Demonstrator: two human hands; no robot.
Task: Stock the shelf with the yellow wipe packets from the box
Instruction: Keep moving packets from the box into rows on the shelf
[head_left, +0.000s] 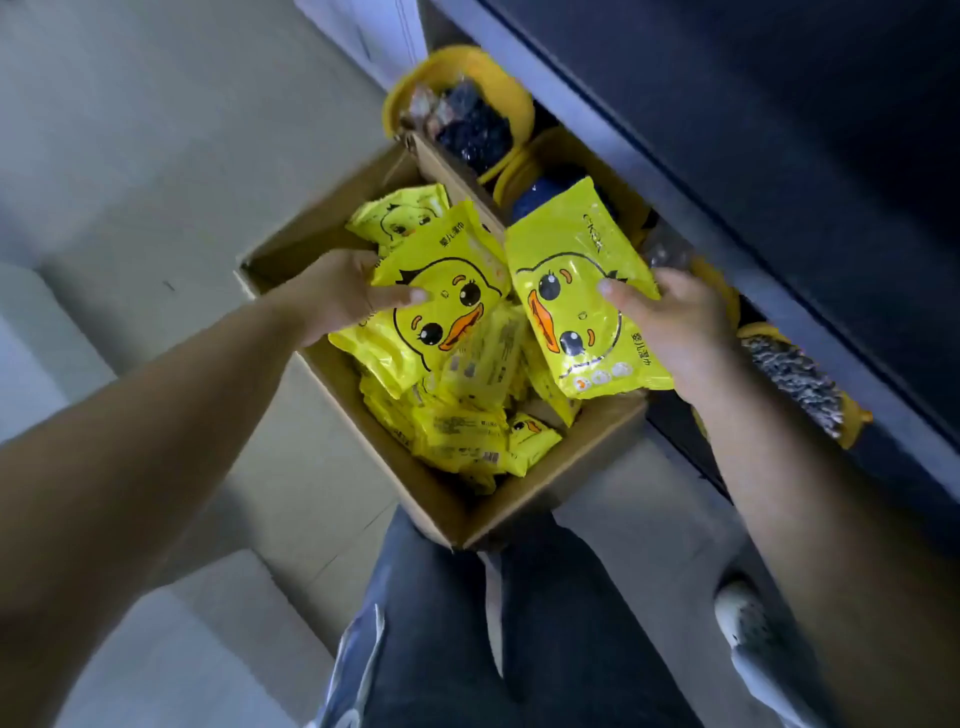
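Over an open cardboard box (519, 499) on the tiled floor (156, 156), two hands each hold one yellow wipe packet. Left hand (332, 296) grips the left packet (441, 306), thumb across its duck-face front and the other fingers curled behind its left edge, where they are hidden. Right hand (670, 322) grips the right packet (576, 296), thumb pressed on the front near the duck's eye, the remaining fingers wrapped behind the right edge. Both packets are raised above the box opening, side by side and nearly touching at their upper corners.

Below them lies a loose heap of more packets (467, 426); at least six or seven show, but they overlap and the two held ones cover part of the pile, so an exact count cannot be made. One more packet (400, 213) pokes up at the far left corner of the box.

Beyond the box, on the lowest level of the dark shelf (779, 234), stand two round yellow tubs (457, 67) holding dark goods that are too blurred to identify, the nearer one partly covered by the right packet. Further right, a yellow-edged pack with a speckled grey front (800, 379) is partly hidden by the right wrist. Two legs in dark jeans (519, 649) fill the bottom, and one pale shoe (748, 623) shows beside the right forearm.
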